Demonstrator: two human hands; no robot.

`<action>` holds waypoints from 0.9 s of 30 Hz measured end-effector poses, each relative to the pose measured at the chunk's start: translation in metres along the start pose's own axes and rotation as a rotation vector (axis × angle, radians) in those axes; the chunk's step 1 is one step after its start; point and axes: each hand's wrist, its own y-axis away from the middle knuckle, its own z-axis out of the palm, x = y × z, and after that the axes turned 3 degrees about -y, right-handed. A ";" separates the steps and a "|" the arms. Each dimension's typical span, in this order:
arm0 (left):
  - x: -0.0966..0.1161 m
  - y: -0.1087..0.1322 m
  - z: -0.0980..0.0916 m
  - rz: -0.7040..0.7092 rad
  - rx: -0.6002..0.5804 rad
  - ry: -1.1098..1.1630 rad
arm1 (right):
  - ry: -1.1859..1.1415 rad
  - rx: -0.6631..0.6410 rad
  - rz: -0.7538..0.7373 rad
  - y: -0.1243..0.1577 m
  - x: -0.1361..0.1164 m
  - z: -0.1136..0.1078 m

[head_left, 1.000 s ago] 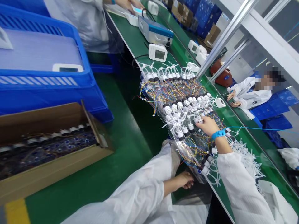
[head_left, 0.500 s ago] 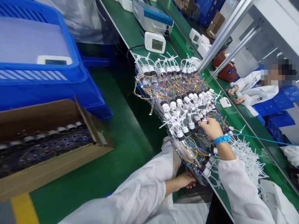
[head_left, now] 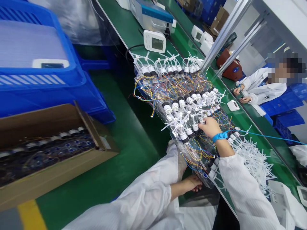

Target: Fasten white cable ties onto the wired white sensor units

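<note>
My right hand (head_left: 210, 127), a blue wrist strap (head_left: 220, 136) below it, reaches over clear plastic trays (head_left: 192, 153). Its thumb and fingers close at a small black-and-white cylinder (head_left: 202, 121) in a row; the fingers partly hide it. Beside the fingertips stands another white-capped cylinder (head_left: 195, 127). Similar cylinders with white tubes, and circuit boards with yellow, red and blue wires (head_left: 165, 91), fill the trays. My left hand (head_left: 192, 183) is low, its fingers curled by the near tray's lower corner; what they hold, if anything, is hidden.
A heap of white tubes (head_left: 255, 164) lies right of the trays on the green bench. White display units (head_left: 154, 41) and a blue-topped case (head_left: 153, 17) stand beyond. Left are a blue crate (head_left: 79, 92) and an open carton (head_left: 59, 166). A co-worker (head_left: 271, 84) sits opposite.
My right hand has shifted slightly left along the row of cylinders. My left hand stays by the tray corner. The whole view has moved a little.
</note>
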 end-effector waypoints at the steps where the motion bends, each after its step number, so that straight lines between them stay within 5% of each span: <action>1: 0.001 0.001 0.000 0.004 0.001 -0.002 | -0.015 -0.007 0.000 0.000 0.002 -0.001; 8: 0.004 0.003 -0.003 0.007 -0.017 -0.017 | -0.278 -0.018 -0.056 0.008 0.021 -0.009; 18: 0.002 0.002 -0.002 0.030 -0.026 -0.041 | -0.238 0.009 -0.067 0.001 0.009 -0.006; 27: 0.004 0.004 -0.002 0.008 -0.008 -0.039 | -0.317 0.018 -0.076 0.004 0.049 -0.023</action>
